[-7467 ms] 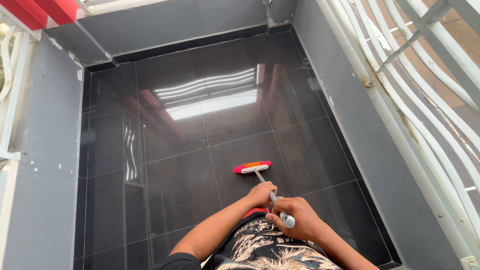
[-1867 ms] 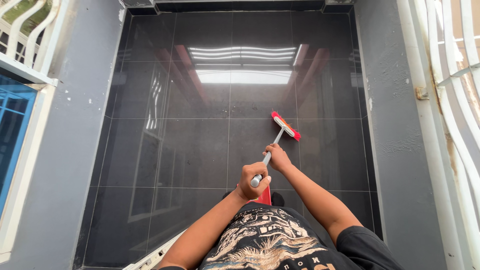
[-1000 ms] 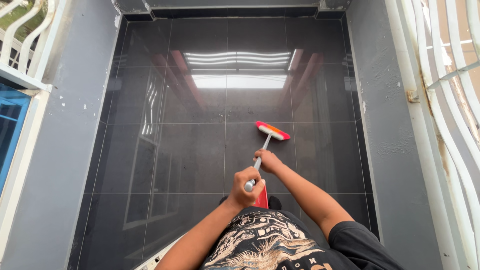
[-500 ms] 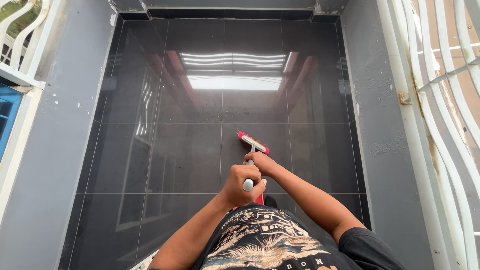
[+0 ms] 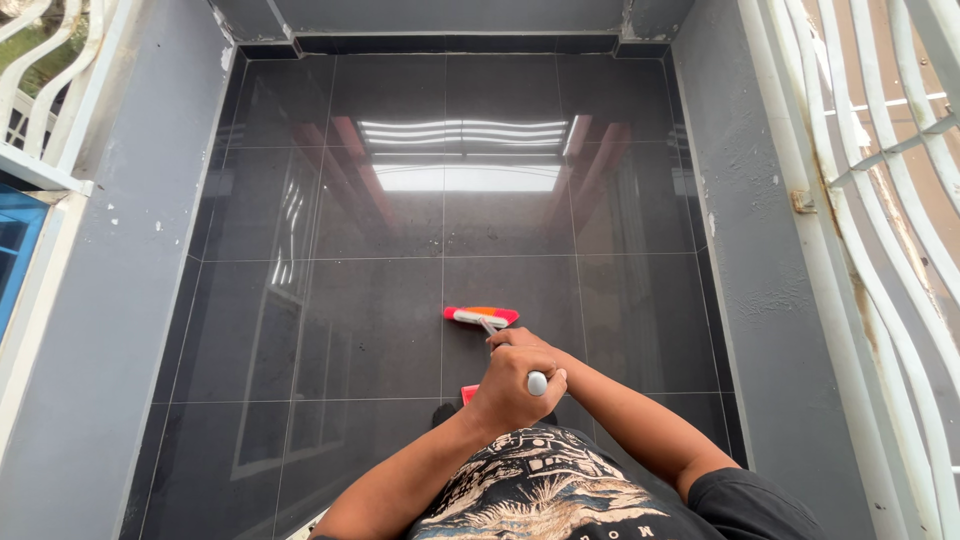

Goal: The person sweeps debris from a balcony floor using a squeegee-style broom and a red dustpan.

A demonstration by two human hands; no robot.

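Glossy dark tiled floor (image 5: 370, 330) mirrors bright bars near its far edge; the red brush head (image 5: 481, 316) sits on it, toward the near edge.

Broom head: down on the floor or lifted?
Looks down: the red broom head lies flat across the dark floor tiles, handle gripped by left hand and right hand.

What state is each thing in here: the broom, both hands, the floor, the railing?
Broom: head down on the floor, handle gripped.
Left hand: closed around the handle's top end.
Right hand: closed lower on the handle.
Floor tiles: glossy, reflective, dusty.
White railing: rust-stained.
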